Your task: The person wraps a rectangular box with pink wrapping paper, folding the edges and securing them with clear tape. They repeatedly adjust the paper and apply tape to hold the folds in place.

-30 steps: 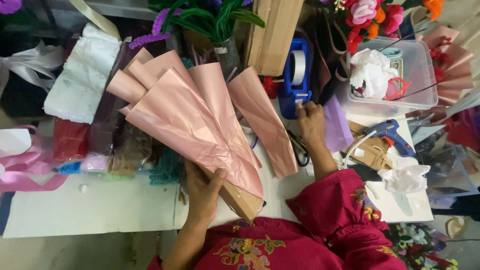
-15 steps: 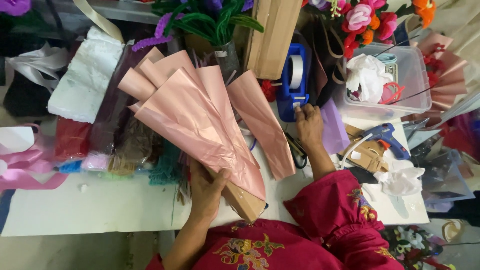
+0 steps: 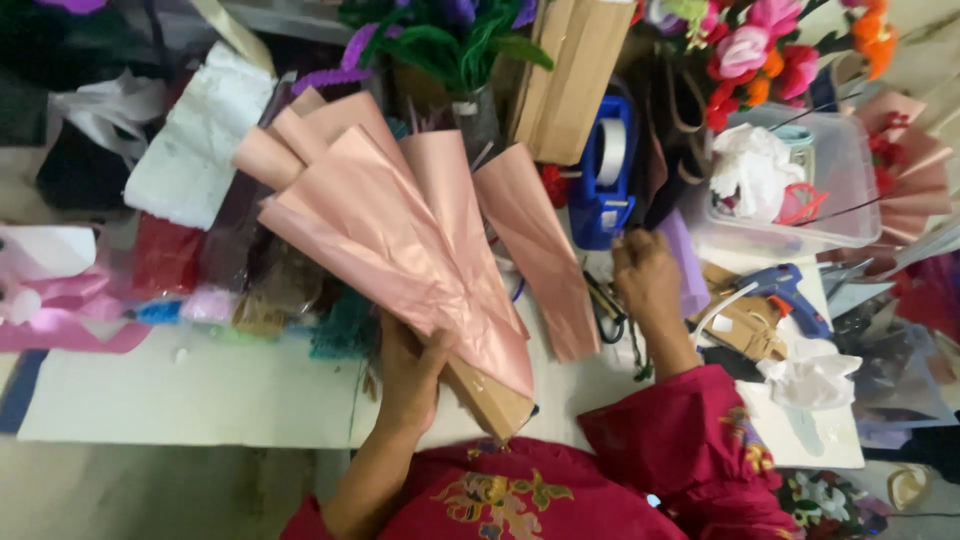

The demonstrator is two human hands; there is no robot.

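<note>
My left hand [image 3: 408, 365] grips the narrow lower end of a fan of pink glossy wrapping paper [image 3: 390, 220] folded around a brown paper cone [image 3: 492, 400], held tilted over the white table [image 3: 180, 390]. A separate pink paper strip [image 3: 540, 250] lies just to its right. My right hand [image 3: 646, 280] reaches forward, fingers curled, right below the blue tape dispenser [image 3: 605, 180] and beside a purple sheet [image 3: 686, 262]. Whether it pinches a piece of tape is not visible.
A blue glue gun [image 3: 790, 292] lies right of my right hand. A clear plastic bin [image 3: 845, 185] holds white paper and small items. Artificial flowers [image 3: 760, 55], green and purple stems [image 3: 450, 40], a brown paper roll [image 3: 570, 70], scissors [image 3: 605, 315] and crumpled tissue [image 3: 815, 375] crowd the table.
My right hand has stayed near the tape dispenser, shifting slightly. The pink paper fan in my left hand has tilted a little; otherwise little differs.
</note>
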